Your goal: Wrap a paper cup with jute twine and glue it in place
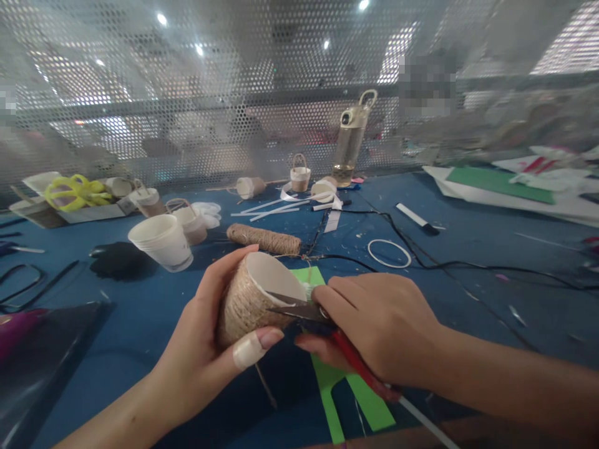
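Note:
My left hand (201,337) is wrapped round a paper cup (255,305) covered in brown twine, tilted with its white opening up and to the right. A strip of pale tape circles the thumb. In my right hand (379,318) is a pair of scissors (304,312) with dark blades and a red handle. The blades are parted at the cup's near right rim, one of them over the opening. A loose twine end (266,386) hangs below the cup. Beneath both hands lies a cut sheet of green paper (327,393).
A roll of twine (264,239) lies behind the cup. Stacked white cups (161,243) stand left, near small twine baskets (299,178). Black cables (444,265), a white ring (389,254) and a marker (416,218) lie right. A bottle (350,143) stands by the perforated screen (262,118).

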A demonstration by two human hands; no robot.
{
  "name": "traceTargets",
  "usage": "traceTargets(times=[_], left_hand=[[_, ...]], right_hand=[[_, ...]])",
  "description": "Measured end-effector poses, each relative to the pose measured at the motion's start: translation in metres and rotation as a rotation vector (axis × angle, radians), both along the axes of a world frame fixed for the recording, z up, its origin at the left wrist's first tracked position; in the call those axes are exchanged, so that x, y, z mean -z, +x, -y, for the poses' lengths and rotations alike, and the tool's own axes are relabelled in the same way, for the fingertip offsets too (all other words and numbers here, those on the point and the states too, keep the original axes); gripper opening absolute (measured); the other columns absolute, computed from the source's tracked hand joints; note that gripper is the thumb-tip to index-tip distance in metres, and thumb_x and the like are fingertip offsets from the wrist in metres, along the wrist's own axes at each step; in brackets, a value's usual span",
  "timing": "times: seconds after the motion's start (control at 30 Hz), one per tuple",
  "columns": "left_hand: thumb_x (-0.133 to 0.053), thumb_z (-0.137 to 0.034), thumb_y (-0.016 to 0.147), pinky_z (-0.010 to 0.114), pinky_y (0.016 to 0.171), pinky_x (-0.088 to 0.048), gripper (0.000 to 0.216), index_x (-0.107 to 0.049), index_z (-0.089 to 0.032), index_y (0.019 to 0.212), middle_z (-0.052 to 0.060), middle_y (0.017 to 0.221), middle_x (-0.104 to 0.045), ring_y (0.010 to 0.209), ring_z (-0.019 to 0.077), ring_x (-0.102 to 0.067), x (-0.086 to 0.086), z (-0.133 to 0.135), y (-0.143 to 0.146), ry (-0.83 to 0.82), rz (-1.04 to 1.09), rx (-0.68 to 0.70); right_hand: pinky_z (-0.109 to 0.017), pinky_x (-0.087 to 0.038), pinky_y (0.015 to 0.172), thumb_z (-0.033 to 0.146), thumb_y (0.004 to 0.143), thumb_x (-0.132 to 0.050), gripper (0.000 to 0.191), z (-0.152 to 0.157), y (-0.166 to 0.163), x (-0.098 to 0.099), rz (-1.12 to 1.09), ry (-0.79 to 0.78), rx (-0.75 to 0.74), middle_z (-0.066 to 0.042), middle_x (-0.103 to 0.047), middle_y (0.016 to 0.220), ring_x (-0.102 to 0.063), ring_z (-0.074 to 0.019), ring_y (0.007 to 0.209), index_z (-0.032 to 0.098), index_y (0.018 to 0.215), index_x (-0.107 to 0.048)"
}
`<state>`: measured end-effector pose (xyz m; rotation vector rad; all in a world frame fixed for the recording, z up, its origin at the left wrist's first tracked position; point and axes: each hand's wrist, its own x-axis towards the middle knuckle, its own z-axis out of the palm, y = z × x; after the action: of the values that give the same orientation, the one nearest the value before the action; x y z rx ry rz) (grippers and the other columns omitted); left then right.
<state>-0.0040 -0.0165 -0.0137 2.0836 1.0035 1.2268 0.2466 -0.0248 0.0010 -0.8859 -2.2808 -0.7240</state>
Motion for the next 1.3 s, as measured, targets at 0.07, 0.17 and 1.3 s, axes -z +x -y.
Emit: traceTargets(times=[0.07, 0.17, 1.3], left_hand=[[-0.075, -0.049, 0.101, 0.037, 0.104, -0.063, 0.064, -0.047, -0.04, 0.157, 0.001, 0.139, -0.071, 0.118, 0.0254, -0.074, 0.0013, -0.0025, -0.0023, 0.031, -0.029, 0.017], [-0.076, -0.042, 0.101, 0.034, 0.102, -0.064, 0.067, -0.043, -0.041, 0.159, 0.001, 0.138, -0.072, 0.118, 0.0238, -0.075, 0.0036, -0.0056, -0.0047, 0.075, -0.069, 0.033], [-0.07, -0.051, 0.101, 0.041, 0.091, -0.069, 0.068, -0.04, -0.036, 0.161, 0.006, 0.136, -0.072, 0.113, 0.0302, -0.079, 0.0056, -0.0028, -0.0018, 0.3, -0.257, -0.148]], right_hand=[[-0.034, -0.031, 0.048, 0.055, 0.115, -0.035, 0.059, 0.0002, -0.0004, 0.0006, -0.001, -0.017, 0.006, 0.001, -0.058, 0.058, -0.054, -0.0174, 0.046, 0.021, 0.077, -0.065], [-0.034, -0.034, 0.049, 0.058, 0.114, -0.031, 0.061, 0.0007, -0.0024, 0.002, -0.004, -0.064, 0.025, -0.001, -0.061, 0.062, -0.058, -0.0193, 0.049, 0.021, 0.08, -0.066], [-0.034, -0.032, 0.048, 0.059, 0.116, -0.032, 0.063, 0.0015, -0.0038, -0.001, 0.016, -0.014, 0.007, 0.001, -0.059, 0.059, -0.057, -0.0169, 0.047, 0.02, 0.077, -0.063]])
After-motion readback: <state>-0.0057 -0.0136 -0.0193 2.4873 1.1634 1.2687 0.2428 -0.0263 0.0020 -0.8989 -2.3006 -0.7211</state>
